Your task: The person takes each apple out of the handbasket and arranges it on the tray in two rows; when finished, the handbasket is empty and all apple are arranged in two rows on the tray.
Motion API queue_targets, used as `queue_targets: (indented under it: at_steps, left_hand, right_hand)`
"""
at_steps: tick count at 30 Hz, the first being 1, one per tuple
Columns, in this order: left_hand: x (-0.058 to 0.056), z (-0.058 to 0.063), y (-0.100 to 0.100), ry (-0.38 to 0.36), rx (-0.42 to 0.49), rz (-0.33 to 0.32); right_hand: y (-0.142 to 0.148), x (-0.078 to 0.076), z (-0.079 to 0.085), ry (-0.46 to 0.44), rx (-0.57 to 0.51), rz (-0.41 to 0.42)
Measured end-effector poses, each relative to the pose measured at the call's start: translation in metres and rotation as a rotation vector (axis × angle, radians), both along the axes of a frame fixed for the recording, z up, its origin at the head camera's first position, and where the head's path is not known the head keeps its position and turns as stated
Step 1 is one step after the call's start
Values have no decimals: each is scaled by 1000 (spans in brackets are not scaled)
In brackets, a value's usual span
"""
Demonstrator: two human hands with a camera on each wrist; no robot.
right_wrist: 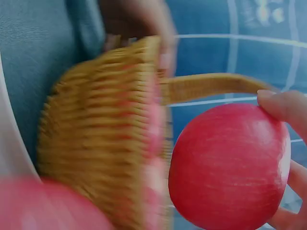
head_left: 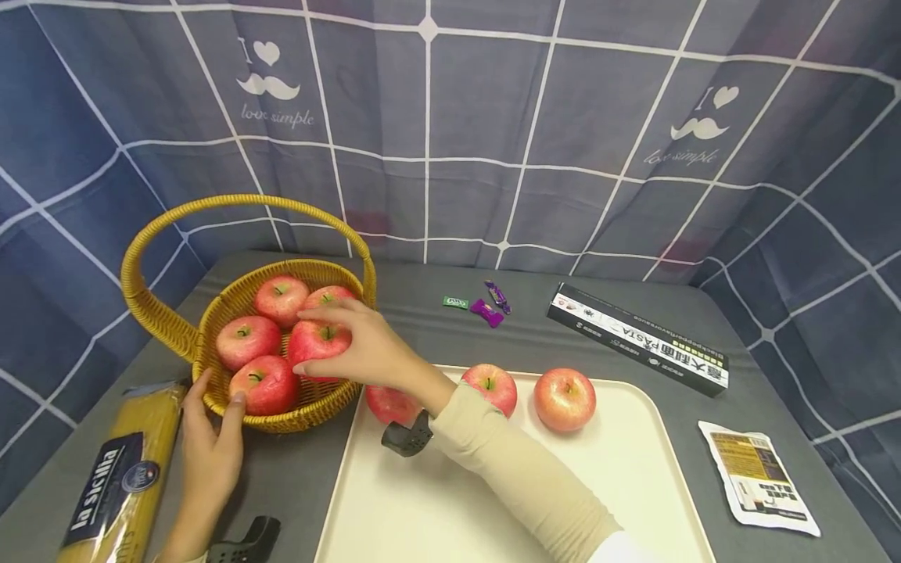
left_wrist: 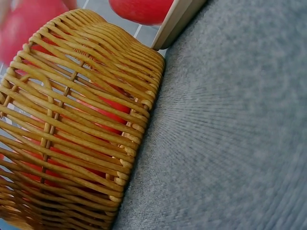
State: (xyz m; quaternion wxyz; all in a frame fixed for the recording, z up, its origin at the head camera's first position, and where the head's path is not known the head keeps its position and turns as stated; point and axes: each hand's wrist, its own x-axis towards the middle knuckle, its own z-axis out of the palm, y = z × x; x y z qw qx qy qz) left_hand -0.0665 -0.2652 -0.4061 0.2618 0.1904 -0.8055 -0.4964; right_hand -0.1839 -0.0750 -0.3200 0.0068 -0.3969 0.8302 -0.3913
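A red apple [head_left: 320,344] is in my right hand [head_left: 366,348], its thumb and fingers around the sides. This hand is over the right part of a yellow wicker basket [head_left: 296,420], which holds several other red apples [head_left: 248,342]. The right wrist view shows the gripped apple [right_wrist: 230,167] beside the basket's rim, apart from the wicker. My left hand [head_left: 214,457] holds the basket's near left rim, thumb and fingers over the edge close to an apple [head_left: 265,385]. In the left wrist view the basket's woven side [left_wrist: 81,124] fills the left half, and the left hand is out of sight.
A cream tray [head_left: 401,500] carries apples [head_left: 565,399], one partly behind my right wrist. A spaghetti pack [head_left: 123,477] lies left of the basket. Small wrapped candies [head_left: 487,313], a black pasta box [head_left: 637,338] and a white pouch [head_left: 759,478] lie behind and right of the tray.
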Motion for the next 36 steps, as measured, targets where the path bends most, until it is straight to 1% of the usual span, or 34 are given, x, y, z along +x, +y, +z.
queue_targets:
  at_steps: [2, 5, 7, 10, 13, 17, 19, 22, 24, 26, 28, 29, 31, 32, 34, 36]
  left_hand:
    - [0, 1, 0, 11, 2, 5]
    - [0, 1, 0, 14, -2, 12]
    - [1, 1, 0, 21, -8, 15]
    - [1, 0, 0, 34, -23, 20]
    - [1, -1, 1, 50, -29, 20]
    - [2, -3, 1, 53, -32, 26]
    - [3, -3, 0, 51, -35, 28]
    - [2, -3, -1, 51, -38, 24]
    - [2, -3, -1, 43, -36, 20]
    - [2, -2, -1, 28, -34, 18]
    - [1, -2, 0, 19, -33, 17]
    - [1, -2, 0, 15, -33, 18]
    - [1, -3, 0, 12, -35, 18]
    - [1, -3, 0, 13, -37, 18]
    - [1, -3, 0, 13, -39, 19]
    - [1, -2, 0, 14, -36, 22]
  right_hand:
    - [20, 3, 16, -7, -51, 14]
    - [60, 6, 33, 3, -65, 4]
    - [92, 6, 38, 15, -55, -41]
    - [145, 4, 38, 15, -49, -134]
    - [203, 5, 31, 12, -18, -270]
    - [275, 11, 11, 37, 56, -454]
    - [305, 16, -3, 45, 84, -515]
    - [338, 26, -26, 49, 118, -550]
    - [352, 32, -42, 42, 149, -533]
    - [360, 38, -54, 27, 168, -506]
    - [364, 42, -62, 9, 183, -482]
    - [364, 43, -63, -5, 189, -469]
    - [361, 43, -61, -28, 189, -460]
    - [359, 43, -57, -33, 186, -456]
    - [350, 40, -47, -28, 173, -453]
    - [334, 37, -35, -10, 141, -452]
